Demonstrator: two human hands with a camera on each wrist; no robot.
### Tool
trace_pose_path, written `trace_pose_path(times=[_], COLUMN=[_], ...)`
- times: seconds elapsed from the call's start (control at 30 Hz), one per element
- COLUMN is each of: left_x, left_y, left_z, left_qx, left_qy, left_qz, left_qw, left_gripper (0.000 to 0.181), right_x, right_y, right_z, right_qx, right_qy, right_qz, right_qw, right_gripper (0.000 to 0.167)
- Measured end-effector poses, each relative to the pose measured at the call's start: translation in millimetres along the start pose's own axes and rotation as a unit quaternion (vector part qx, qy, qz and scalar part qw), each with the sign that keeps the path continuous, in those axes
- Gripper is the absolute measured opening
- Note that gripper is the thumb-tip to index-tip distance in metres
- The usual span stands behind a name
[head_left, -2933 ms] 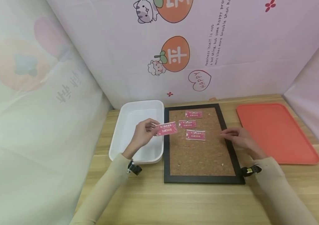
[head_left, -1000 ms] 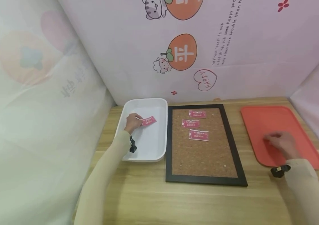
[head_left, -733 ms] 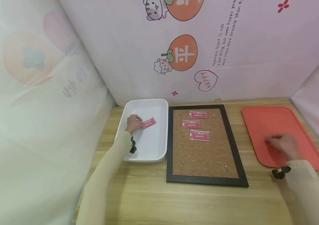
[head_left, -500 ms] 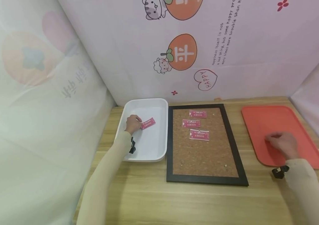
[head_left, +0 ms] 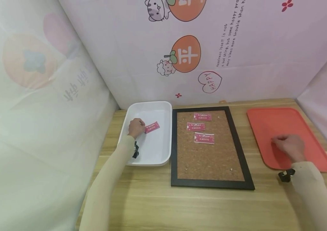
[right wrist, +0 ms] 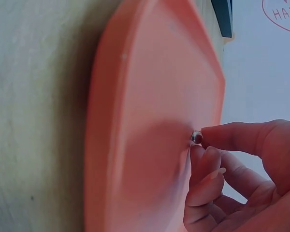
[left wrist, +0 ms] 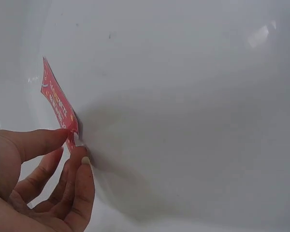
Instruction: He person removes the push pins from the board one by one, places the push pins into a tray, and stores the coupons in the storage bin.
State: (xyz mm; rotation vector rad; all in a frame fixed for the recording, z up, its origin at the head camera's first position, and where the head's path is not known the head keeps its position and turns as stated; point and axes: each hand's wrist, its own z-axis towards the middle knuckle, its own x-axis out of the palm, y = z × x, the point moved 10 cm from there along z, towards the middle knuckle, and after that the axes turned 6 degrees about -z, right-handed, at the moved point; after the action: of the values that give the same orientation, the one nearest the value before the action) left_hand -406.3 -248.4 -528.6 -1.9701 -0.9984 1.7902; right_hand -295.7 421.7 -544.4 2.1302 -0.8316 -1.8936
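My left hand [head_left: 136, 127] is inside the white tray [head_left: 169, 134], its thumb and fingers pinching one end of a pink printed coupon [head_left: 152, 127]. In the left wrist view the coupon [left wrist: 59, 104] slants up from the fingertips, close to the tray's surface. Over the red tray [head_left: 279, 120], my right hand [head_left: 290, 147] pinches a small silvery thumbtack [right wrist: 197, 137] between thumb and finger; its point is hidden. Between the trays lies a black-framed cork board [head_left: 206, 160]. Several pink coupons, such as the lowest one [head_left: 204, 138], are pinned on its upper half.
Small pins stick in the board, one at lower left [head_left: 186, 168] and one at lower right [head_left: 231, 169]. All stands on a wooden table [head_left: 198, 208]. Printed white cloth [head_left: 140, 64] walls in the back and sides.
Over the earlier frames my left hand carried the coupon leftward from the board's edge into the white tray. My right hand went from the board's right edge to the red tray. Lately both barely move.
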Motion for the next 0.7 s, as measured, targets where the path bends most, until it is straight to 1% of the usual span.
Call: trace_pose_path(times=[0.17,0.33,0.5,0.7], left_x=[-6.2,-9.8,-9.2,-10.5], left_y=[-6.4,-19.8,-41.9,-73.8], left_z=[-1.3,-4.7,-10.6,-22.2], left_qx=[0.022,0.056,0.097,0.144], left_qy=[-0.021,-0.036,-0.034,-0.029], left_qz=[-0.016,-0.048,-0.066,-0.100], left_qw=[0.9994,0.9966,0.9925,0.9840], left_gripper=[0.021,0.017,0.018,0.019], right_x=[-0.2,-2.8,-5.8,-9.0], right_y=[3.5,9.3,17.9,42.8], right_z=[-0.7,-1.3,-1.8,-5.0], right_qx=[-0.007,-0.020,-0.022,-0.054], right_qy=[0.006,0.003,0.008,0.000], right_qz=[0.009,0.021,0.015,0.010], right_qw=[0.9999,0.9996,0.9996,0.9985], right_gripper=[0.060,0.057,0.059,0.059])
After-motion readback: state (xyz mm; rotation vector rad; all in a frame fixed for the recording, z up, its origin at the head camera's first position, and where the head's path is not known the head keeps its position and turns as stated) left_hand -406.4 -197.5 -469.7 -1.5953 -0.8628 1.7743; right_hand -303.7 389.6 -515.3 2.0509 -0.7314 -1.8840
